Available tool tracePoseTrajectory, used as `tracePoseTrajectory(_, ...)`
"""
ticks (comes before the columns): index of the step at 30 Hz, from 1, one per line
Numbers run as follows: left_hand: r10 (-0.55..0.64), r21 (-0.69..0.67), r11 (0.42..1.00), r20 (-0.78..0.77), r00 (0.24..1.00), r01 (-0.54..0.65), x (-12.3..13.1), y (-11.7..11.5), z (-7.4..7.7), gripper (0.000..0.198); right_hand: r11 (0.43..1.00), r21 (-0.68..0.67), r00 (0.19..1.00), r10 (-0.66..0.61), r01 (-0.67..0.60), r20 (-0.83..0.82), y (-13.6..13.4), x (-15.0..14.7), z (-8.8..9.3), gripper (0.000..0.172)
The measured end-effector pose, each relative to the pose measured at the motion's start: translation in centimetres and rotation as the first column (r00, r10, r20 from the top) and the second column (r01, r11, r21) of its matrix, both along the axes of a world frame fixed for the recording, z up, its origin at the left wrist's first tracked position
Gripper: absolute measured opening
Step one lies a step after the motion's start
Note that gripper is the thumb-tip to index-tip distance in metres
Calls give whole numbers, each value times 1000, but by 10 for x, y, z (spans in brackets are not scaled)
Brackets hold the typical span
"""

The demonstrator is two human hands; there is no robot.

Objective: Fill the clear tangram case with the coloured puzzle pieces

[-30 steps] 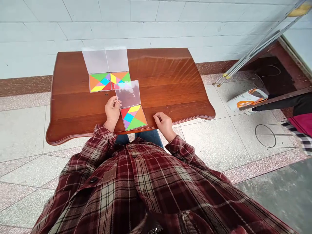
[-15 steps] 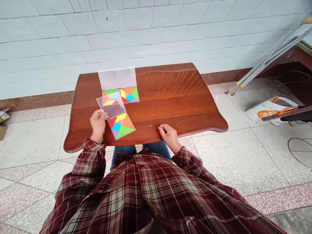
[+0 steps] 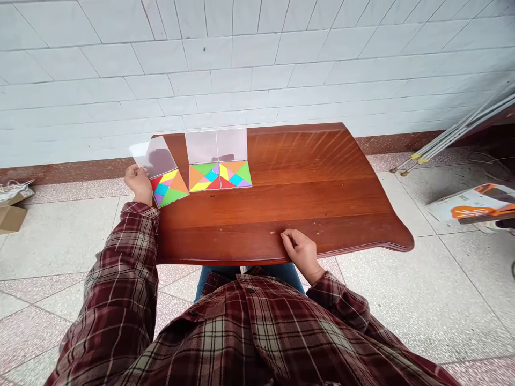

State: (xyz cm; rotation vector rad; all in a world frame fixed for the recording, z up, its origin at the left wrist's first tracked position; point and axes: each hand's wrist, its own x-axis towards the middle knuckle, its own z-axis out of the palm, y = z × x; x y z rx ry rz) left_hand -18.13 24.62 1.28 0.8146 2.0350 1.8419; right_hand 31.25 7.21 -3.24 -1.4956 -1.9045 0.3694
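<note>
My left hand is closed on the left edge of an open clear case whose lower half holds a coloured tangram square. It sits at the far left of the brown wooden table. Just to its right lie two more open cases side by side, each with a coloured tangram in it. My right hand rests on the table's near edge with its fingers curled and nothing visible in them.
A white tiled wall runs behind the table. Metal poles lean at the right. A white and orange box lies on the floor at the right, and a cardboard box at the left.
My left hand has carried the open tangram case from the table's near middle to the far left, beside the other two cases. The view has tilted up. My right hand stayed at the edge.
</note>
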Motion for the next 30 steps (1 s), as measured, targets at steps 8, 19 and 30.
tracePoseTrajectory(8, -105, 23, 994, 10, 994, 105, 5, 52, -22, 17, 996, 85, 991, -48, 37, 128, -6, 2, -2, 29)
tracePoseTrajectory(19, -130, 23, 991, -45, 990, 132, 28, 61, -28, 9, 992, 122, 982, -34, 11, 185, -8, 2, 1, 24)
tracePoseTrajectory(30, -170, 2, 985, 6, 985, 170, 109, 82, -25, 11, 998, 66, 994, 0, -7, 110, -5, -4, 8, 21)
